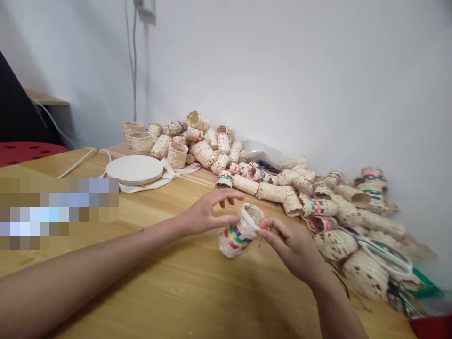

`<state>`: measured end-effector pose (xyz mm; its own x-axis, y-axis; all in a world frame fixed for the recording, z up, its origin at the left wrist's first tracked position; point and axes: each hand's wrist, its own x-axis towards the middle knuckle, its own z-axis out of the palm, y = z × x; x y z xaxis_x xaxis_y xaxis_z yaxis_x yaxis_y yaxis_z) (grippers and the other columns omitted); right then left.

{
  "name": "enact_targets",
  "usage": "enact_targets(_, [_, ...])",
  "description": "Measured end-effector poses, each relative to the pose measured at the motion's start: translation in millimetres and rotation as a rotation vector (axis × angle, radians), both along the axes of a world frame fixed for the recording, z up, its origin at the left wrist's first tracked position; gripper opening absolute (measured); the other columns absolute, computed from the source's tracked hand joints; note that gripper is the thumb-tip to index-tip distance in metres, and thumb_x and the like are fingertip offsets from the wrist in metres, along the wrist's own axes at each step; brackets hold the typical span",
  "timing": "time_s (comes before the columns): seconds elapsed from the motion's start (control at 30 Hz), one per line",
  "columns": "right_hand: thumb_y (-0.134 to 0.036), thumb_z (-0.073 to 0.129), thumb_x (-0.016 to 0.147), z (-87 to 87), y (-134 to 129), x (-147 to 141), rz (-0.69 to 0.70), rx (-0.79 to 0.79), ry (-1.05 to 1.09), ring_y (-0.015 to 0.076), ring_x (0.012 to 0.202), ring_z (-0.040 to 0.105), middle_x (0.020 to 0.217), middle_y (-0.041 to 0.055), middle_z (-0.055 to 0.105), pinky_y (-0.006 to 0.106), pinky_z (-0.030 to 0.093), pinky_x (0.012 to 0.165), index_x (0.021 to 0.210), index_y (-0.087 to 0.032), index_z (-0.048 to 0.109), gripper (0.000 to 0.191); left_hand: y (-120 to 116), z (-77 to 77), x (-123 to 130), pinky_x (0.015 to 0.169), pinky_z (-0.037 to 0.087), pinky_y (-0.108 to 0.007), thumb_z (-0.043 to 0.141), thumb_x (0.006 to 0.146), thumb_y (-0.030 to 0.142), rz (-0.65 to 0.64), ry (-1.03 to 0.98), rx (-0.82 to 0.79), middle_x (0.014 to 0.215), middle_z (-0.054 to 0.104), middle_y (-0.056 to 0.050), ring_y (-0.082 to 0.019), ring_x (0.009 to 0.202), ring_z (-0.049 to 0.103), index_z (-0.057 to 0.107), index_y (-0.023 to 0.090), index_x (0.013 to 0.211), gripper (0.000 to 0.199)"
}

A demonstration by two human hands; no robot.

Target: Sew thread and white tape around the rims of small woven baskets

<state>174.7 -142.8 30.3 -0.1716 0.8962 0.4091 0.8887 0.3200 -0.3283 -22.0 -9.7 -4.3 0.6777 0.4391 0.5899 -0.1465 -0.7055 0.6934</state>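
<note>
A small woven basket (237, 239) with a band of coloured squares is held tilted just above the wooden table. Its rim carries a white ribbon edging (250, 219). My right hand (291, 242) pinches that rim on the right side between thumb and fingertips. At the basket's left, my left hand (212, 212) has its fingers stretched out and apart, with the thumb close by the rim; whether the thumb touches it I cannot tell. A thin thread seems to hang below my right fingertips.
Many woven baskets (270, 191) are heaped along the wall. A roll of white ribbon (134, 169) lies at the left with a loose tail. White-handled scissors (386, 256) rest on the baskets at the right. A white cable (76, 163) crosses the table's left edge.
</note>
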Motion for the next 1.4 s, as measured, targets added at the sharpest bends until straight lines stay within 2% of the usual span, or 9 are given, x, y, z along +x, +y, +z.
enact_targets(0.1, [-0.036, 0.048, 0.095, -0.5, 0, -2, 0.019, -0.027, -0.001, 0.0099, 0.049, 0.046, 0.057, -0.0052, 0.055, 0.021, 0.033, 0.051, 0.083, -0.021, 0.061, 0.022, -12, 13.1, -1, 0.071, 0.05, -0.023, 0.059, 0.087, 0.02, 0.014, -0.149, 0.226, 0.104, 0.069, -0.009, -0.014, 0.087, 0.064, 0.066, 0.014, 0.099, 0.016])
enact_targets(0.2, [-0.036, 0.048, 0.095, -0.8, 0, -3, 0.035, -0.029, 0.007, 0.0101, 0.05, 0.048, 0.059, -0.0047, 0.057, 0.021, 0.034, 0.052, 0.086, -0.021, 0.062, 0.022, -23, 15.1, 1, 0.084, 0.051, -0.024, 0.056, 0.089, 0.017, -0.05, -0.167, 0.381, 0.102, 0.071, -0.009, -0.015, 0.095, 0.066, 0.069, 0.014, 0.094, 0.014])
enact_targets(0.3, [-0.036, 0.049, 0.095, -1.5, 1, -2, 0.033, -0.02, 0.012, 0.0099, 0.051, 0.047, 0.059, -0.0046, 0.056, 0.021, 0.034, 0.052, 0.086, -0.021, 0.062, 0.022, -27, 10.7, 5, 0.084, 0.051, -0.023, 0.054, 0.091, 0.018, -0.042, -0.14, 0.425, 0.1, 0.072, -0.008, -0.015, 0.094, 0.067, 0.069, 0.015, 0.095, 0.016])
enact_targets(0.53, [-0.036, 0.052, 0.092, -3.1, 2, -9, 0.029, -0.036, 0.082, 0.0088, 0.046, 0.039, 0.05, -0.007, 0.043, 0.02, 0.028, 0.047, 0.083, -0.02, 0.064, 0.022, -25, 13.6, 4, 0.071, 0.048, -0.021, 0.056, 0.091, 0.023, -0.022, -0.047, 0.426, 0.084, 0.071, -0.006, -0.013, 0.078, 0.064, 0.07, 0.013, 0.088, 0.018])
enact_targets(0.63, [-0.035, 0.053, 0.092, -5.4, 4, -13, 0.037, -0.038, 0.112, 0.0085, 0.048, 0.041, 0.056, -0.0054, 0.05, 0.02, 0.03, 0.049, 0.083, -0.019, 0.066, 0.022, -22, 16.8, 2, 0.068, 0.046, -0.02, 0.057, 0.09, 0.024, -0.061, -0.014, 0.378, 0.08, 0.069, -0.005, -0.012, 0.074, 0.062, 0.069, 0.014, 0.087, 0.017])
enact_targets(0.87, [-0.035, 0.054, 0.091, -12.2, 10, -6, -0.014, 0.055, 0.127, 0.0087, 0.046, 0.036, 0.052, -0.0074, 0.034, 0.02, 0.029, 0.046, 0.107, -0.018, 0.069, 0.028, 0, 14.3, -3, 0.07, 0.045, -0.022, 0.054, 0.089, 0.02, -0.117, -0.008, 0.273, 0.081, 0.068, -0.007, -0.013, 0.075, 0.06, 0.07, 0.012, 0.091, 0.017])
enact_targets(1.03, [-0.032, 0.053, 0.09, -13.0, 9, -8, -0.071, 0.173, 0.144, 0.0092, 0.046, 0.038, 0.053, -0.007, 0.034, 0.02, 0.03, 0.046, 0.108, -0.017, 0.069, 0.029, 9, 9.5, -2, 0.068, 0.042, -0.022, 0.056, 0.088, 0.019, -0.143, -0.05, 0.229, 0.079, 0.065, -0.006, -0.011, 0.071, 0.056, 0.069, 0.012, 0.094, 0.016])
enact_targets(1.23, [-0.029, 0.053, 0.09, -14.4, 11, -15, -0.012, 0.188, 0.109, 0.0097, 0.045, 0.04, 0.054, -0.0048, 0.047, 0.022, 0.031, 0.045, 0.1, -0.019, 0.071, 0.022, 5, 12.3, -2, 0.069, 0.043, -0.024, 0.061, 0.086, 0.02, -0.165, -0.027, 0.206, 0.079, 0.066, -0.007, -0.013, 0.073, 0.056, 0.07, 0.011, 0.086, 0.013])
enact_targets(1.4, [-0.031, 0.051, 0.091, -10.0, 7, -15, -0.109, 0.239, 0.14, 0.0102, 0.046, 0.04, 0.054, -0.0068, 0.039, 0.021, 0.033, 0.046, 0.106, -0.019, 0.064, 0.023, 4, 12.1, -1, 0.067, 0.041, -0.023, 0.061, 0.086, 0.022, -0.145, -0.024, 0.184, 0.077, 0.064, -0.005, -0.012, 0.072, 0.055, 0.07, 0.012, 0.085, 0.013])
